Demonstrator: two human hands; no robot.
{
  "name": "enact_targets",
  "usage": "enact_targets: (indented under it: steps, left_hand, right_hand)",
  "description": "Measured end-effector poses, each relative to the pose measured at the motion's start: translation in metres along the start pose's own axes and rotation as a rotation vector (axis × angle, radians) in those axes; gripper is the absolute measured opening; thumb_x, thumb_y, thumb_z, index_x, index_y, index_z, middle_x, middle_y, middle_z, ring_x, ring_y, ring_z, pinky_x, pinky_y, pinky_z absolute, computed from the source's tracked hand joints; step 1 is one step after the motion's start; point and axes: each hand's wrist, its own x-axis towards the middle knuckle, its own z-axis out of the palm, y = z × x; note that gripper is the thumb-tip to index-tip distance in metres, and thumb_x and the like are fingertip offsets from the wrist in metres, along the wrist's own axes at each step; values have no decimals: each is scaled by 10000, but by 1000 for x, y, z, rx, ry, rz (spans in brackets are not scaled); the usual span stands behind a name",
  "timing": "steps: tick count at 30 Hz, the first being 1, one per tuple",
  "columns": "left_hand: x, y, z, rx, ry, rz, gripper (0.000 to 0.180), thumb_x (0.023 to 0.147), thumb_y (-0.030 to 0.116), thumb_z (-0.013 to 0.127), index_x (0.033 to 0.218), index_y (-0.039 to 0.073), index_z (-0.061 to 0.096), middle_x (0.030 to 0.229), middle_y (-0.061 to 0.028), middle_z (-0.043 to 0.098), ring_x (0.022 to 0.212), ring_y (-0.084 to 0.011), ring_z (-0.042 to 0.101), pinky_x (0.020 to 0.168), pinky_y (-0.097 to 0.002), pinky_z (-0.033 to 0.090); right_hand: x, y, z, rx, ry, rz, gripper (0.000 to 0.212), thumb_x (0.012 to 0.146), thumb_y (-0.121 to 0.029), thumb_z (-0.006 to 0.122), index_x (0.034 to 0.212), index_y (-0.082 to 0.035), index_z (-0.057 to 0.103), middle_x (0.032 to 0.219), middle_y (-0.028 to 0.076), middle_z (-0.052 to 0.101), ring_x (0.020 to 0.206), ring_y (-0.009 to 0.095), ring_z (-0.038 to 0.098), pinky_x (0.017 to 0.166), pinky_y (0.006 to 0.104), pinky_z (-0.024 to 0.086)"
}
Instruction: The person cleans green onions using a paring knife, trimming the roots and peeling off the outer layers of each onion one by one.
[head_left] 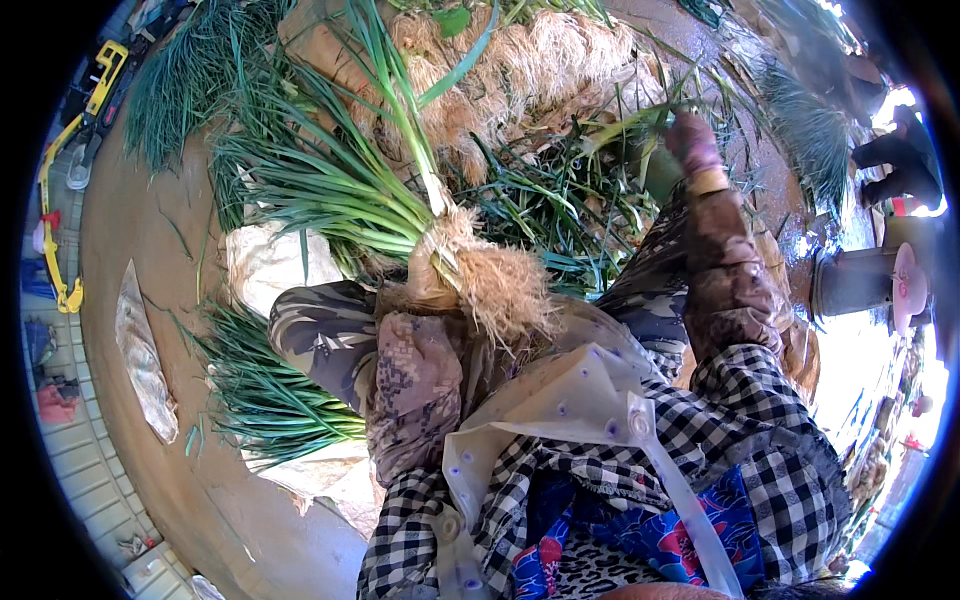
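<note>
My left hand (pixel 430 275), in a pale glove, is closed round a bunch of green onions (pixel 350 205) just above my lap. Their leaves fan out to the far left, and a tangle of tan roots (pixel 505 285) points right. One stalk (pixel 425 160) stands apart from the bunch, its leaves pointing away from me. Out to the far right, my right hand (pixel 695 145) wears a wet purplish glove and is blurred. Loose green leaves (pixel 630 125) lie or trail beside it; whether its fingers hold them is not clear.
A heap of onions with matted roots (pixel 540 50) lies ahead of me. Cut leaves (pixel 560 200) pile up before my knees. More green onions (pixel 285 390) rest on white sheeting by my left leg. At right stands a grey bucket-like container (pixel 850 280); a person (pixel 900 155) is beyond.
</note>
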Motion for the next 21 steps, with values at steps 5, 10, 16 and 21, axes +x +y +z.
enact_targets:
  steps: [5, 10, 16, 21]
  left_hand:
    - [-4, -2, -25, -16, -148, 5, 295, 718, 114, 534, 978, -8, 467, 796, -82, 505, 683, -169, 492, 616, -268, 433]
    - [-15, 2, -14, 20, -76, -15, 348, 716, 94, 531, 1028, -28, 435, 845, -101, 505, 735, -179, 503, 651, -264, 437]
    - [-5, -4, -9, -8, 35, 18, 339, 719, 106, 535, 1012, -38, 446, 825, -108, 519, 721, -191, 513, 659, -292, 447]
    - [6, -3, -40, -143, 245, 248, 312, 725, 136, 552, 975, -32, 471, 806, -100, 535, 704, -185, 520, 656, -290, 449]
  right_hand:
    - [-58, -76, 55, 1114, -806, 246, 327, 724, -229, 586, 989, -41, 545, 764, 52, 598, 579, 105, 543, 516, 232, 441]
    - [-94, -172, 89, 1196, -842, -173, 211, 761, -192, 566, 885, -24, 545, 685, 21, 563, 496, 61, 472, 407, 160, 337]
    - [-84, -195, 103, 1329, -749, -37, 130, 746, -162, 582, 733, -47, 524, 566, 0, 480, 441, 56, 408, 377, 176, 280]
    - [-100, -182, 59, 1523, -707, -283, 85, 749, -119, 547, 697, -55, 522, 562, -3, 454, 434, 64, 376, 395, 191, 293]
